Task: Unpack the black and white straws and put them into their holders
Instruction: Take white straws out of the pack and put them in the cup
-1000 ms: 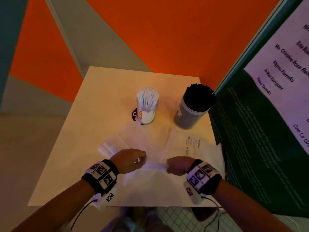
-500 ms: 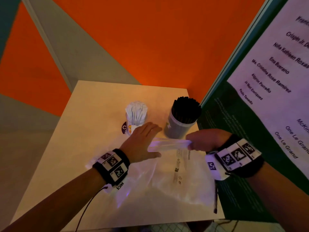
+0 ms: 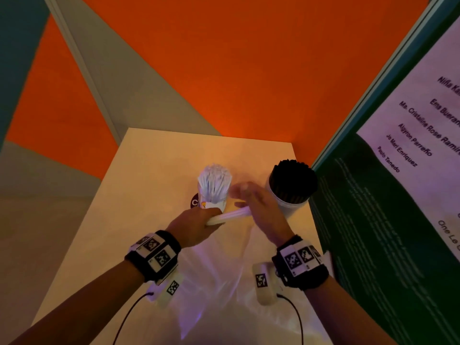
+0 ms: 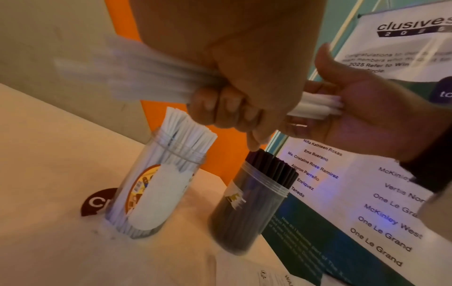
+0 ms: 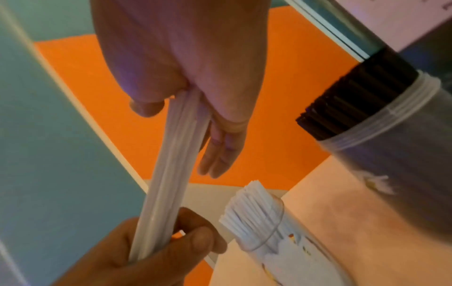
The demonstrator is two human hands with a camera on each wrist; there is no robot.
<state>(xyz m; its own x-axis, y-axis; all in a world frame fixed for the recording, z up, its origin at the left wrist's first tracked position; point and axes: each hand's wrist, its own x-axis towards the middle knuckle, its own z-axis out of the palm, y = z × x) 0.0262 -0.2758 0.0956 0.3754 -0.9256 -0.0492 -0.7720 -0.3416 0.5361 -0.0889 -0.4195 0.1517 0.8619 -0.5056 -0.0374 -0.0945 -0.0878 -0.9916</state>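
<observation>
My left hand (image 3: 196,225) grips a bundle of white straws (image 3: 234,214) in its fist, held level just in front of the white-straw holder (image 3: 214,195). My right hand (image 3: 258,207) is flat with straight fingers, its palm (image 4: 367,116) against the right ends of the bundle (image 4: 315,108). In the right wrist view the bundle (image 5: 171,174) runs from the right palm down into the left fist (image 5: 151,257). The clear holder (image 4: 156,189) is packed with upright white straws. To its right, the black-straw holder (image 3: 291,195) is full of black straws.
Empty clear plastic bags (image 3: 211,282) lie crumpled on the pale table (image 3: 149,183) under my wrists. A dark poster board (image 3: 373,220) stands along the table's right edge, close to the black holder. An orange wall (image 3: 249,70) closes the back.
The white bundle passed from my right hand to my left, which now grips it. My right hand opened flat against the straw ends. Both hands moved up to the white holder.
</observation>
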